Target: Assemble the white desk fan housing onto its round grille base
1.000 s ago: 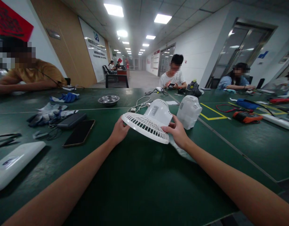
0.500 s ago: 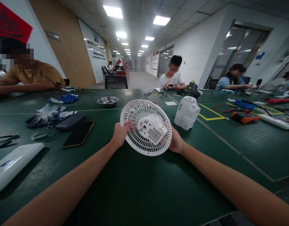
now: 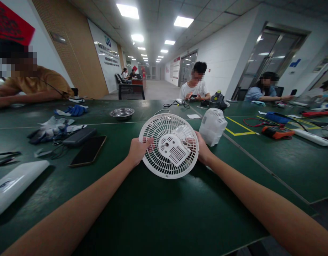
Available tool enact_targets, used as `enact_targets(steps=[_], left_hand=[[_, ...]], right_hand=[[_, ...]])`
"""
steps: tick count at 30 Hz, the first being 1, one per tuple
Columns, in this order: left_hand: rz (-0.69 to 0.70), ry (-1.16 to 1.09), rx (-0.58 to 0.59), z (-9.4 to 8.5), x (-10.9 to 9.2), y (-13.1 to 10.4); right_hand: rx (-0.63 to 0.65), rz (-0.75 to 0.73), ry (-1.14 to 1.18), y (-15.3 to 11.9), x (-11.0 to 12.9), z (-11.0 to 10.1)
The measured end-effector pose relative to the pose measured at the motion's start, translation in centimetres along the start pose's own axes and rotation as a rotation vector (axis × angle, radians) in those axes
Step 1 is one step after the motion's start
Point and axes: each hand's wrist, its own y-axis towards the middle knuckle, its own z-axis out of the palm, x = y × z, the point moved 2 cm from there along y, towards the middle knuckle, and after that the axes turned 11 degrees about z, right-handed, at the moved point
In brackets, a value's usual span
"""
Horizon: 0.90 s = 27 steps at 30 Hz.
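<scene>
A round white fan grille, with a slotted motor cover at its centre, is held up above the green table. My left hand grips its left rim, the thumb lying over the slats. On the other side my right hand has hold of the right rim, its fingers partly hidden behind the grille. Just beyond my right hand stands a translucent white plastic housing. Behind the grille a thin loop of cable shows.
To the left lie a black phone, a dark power bank, gloves and a white case. A metal bowl sits farther back. An orange multimeter rests on the right. Several people sit around the table.
The fan grille has shifted slightly to the right and turned to face me more squarely. Both hands have kept their grip on its rim.
</scene>
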Motion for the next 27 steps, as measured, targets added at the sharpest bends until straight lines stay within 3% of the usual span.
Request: enact_targets(steps=[3,7,11,14,16,18,20,22,24,27], left_hand=[[-0.035,0.009,-0.016,-0.2,0.0,0.0],[-0.042,0.041,-0.054,-1.2,0.8,0.6],[-0.043,0.016,-0.055,-2.3,2.0,1.5],[-0.064,-0.035,-0.013,-2.9,2.7,2.0],[-0.086,-0.059,0.003,-3.1,3.1,2.2],[-0.104,-0.076,0.009,-3.2,3.3,2.3],[-0.116,-0.086,0.015,-3.2,3.6,2.5],[-0.117,-0.086,0.008,-3.2,3.7,2.5],[-0.118,-0.089,-0.001,-3.2,3.7,2.5],[-0.122,-0.098,-0.006,-3.2,3.6,2.5]], right_hand=[[-0.298,-0.18,-0.511,0.8,0.7,-2.9],[-0.392,-0.388,-0.883,1.4,0.8,-4.4],[-0.346,-0.414,-0.996,1.4,0.4,-3.8],[-0.361,-0.49,-1.003,0.8,1.5,-3.5],[-0.482,-0.571,-1.007,0.1,3.0,-3.9],[-0.685,-0.629,-1.002,-0.3,4.3,-5.1],[-0.878,-0.628,-0.973,-0.3,5.0,-6.7],[-0.973,-0.568,-0.913,0.3,4.6,-8.5],[-0.939,-0.456,-0.805,1.4,3.5,-10.0],[-0.79,-0.206,-0.626,3.1,1.0,-11.3]])
